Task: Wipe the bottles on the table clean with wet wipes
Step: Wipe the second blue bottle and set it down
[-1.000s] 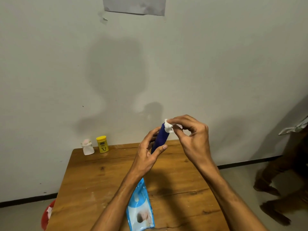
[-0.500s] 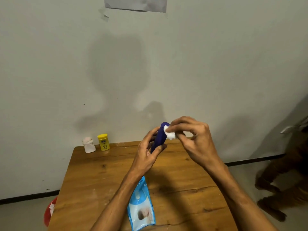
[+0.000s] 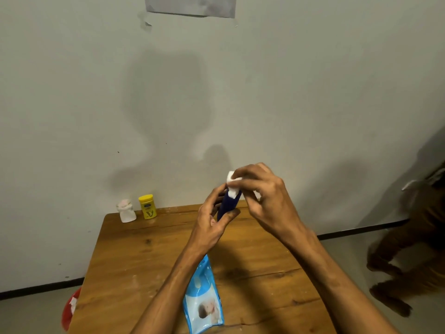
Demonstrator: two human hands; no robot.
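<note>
My left hand (image 3: 212,220) grips the lower part of a dark blue bottle (image 3: 228,204), held upright above the wooden table (image 3: 134,261). My right hand (image 3: 262,196) presses a white wet wipe (image 3: 233,186) over the bottle's top, which is hidden under it. At the table's back left corner stand a yellow bottle (image 3: 147,206) and a small white bottle (image 3: 126,210). A blue pack of wet wipes (image 3: 203,302) lies near the front edge, under my left forearm.
A grey wall stands right behind the table. A red container (image 3: 69,309) sits on the floor at the table's left front. On the right, a brown animal (image 3: 409,261) is on the floor by the wall.
The wipe in my right hand slid from the bottle's top down its side and has returned over the top. My left hand keeps its grip on the bottle.
</note>
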